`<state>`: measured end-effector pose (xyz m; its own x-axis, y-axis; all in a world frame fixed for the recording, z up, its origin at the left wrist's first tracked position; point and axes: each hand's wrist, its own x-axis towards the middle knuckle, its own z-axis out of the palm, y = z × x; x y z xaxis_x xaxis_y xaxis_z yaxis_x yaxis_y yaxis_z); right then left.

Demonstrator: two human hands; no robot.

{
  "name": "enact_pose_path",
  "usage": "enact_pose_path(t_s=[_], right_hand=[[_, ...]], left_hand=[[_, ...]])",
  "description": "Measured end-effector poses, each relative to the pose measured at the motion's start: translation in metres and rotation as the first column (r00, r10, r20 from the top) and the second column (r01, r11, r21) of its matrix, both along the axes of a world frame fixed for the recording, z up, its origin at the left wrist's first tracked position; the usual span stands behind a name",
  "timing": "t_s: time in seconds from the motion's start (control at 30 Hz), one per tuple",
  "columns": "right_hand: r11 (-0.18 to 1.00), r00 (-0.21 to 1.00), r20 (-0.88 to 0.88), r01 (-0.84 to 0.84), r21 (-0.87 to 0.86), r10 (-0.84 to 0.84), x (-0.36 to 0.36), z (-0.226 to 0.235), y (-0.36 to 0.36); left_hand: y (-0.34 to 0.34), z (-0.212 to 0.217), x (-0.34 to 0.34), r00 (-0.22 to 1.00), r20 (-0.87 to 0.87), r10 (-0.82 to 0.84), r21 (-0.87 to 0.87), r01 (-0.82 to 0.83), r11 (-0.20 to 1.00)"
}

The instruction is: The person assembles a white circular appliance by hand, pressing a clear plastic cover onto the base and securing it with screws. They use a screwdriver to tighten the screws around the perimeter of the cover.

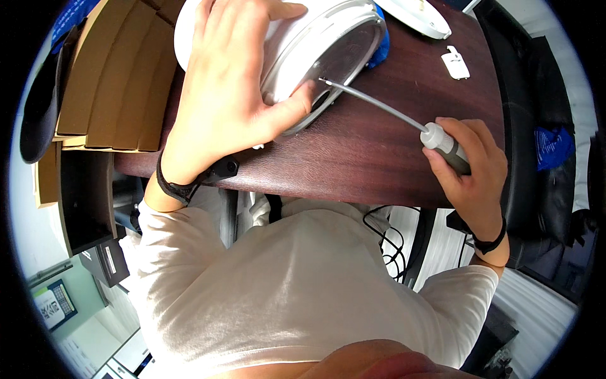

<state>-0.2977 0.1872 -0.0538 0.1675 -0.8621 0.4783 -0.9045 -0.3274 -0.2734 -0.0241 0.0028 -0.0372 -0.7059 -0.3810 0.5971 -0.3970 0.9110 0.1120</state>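
A white rounded appliance (287,44) lies tilted on the dark wooden table, its round grey underside turned to the right. My left hand (227,82) is closed over its side, the thumb pressing near the lower rim of the underside. In my right hand (476,161) is a screwdriver (379,105) with a white and grey handle and a long metal shaft. Its tip meets the underside close to my left thumb; whether it sits in a screw is too small to tell. Farther right lie a round white cover (420,18) and a small white plastic piece (455,64).
Brown cardboard boxes (113,82) stand at the table's left end. Something blue (381,47) shows behind the appliance. A black sofa (533,151) runs along the right, with a blue bag (553,148) on it. Black cables (396,256) hang below the table (353,161).
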Motion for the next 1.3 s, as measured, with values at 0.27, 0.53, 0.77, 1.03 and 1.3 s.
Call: enact_pose_path(t_s=[0.27,0.53,0.77,1.03,1.3], right_hand=[[0.999,0.999,0.012,0.034,0.041,-0.035,-0.006,-0.009,0.007],[0.998,0.998,0.011,0.063,0.022,-0.064,-0.006,-0.009,0.003],[0.998,0.999,-0.011,0.047,-0.04,-0.047,-0.005,-0.007,-0.015],[0.995,1.0,-0.007,0.006,-0.104,-0.007,-0.003,-0.008,-0.03],[0.996,0.997,-0.071,0.035,-0.085,-0.041,-0.002,-0.003,-0.03]], left_hand=[[0.002,-0.002,-0.005,0.999,0.029,0.042,0.019,-0.043,0.999],[-0.015,0.004,-0.007,0.994,0.091,0.055,0.036,-0.058,0.998],[-0.024,0.013,-0.017,0.997,0.071,-0.004,-0.035,0.006,0.999],[-0.014,0.017,-0.017,0.98,0.191,0.056,-0.07,-0.043,0.997],[-0.014,0.02,-0.016,0.969,0.243,0.048,-0.061,-0.034,0.998]])
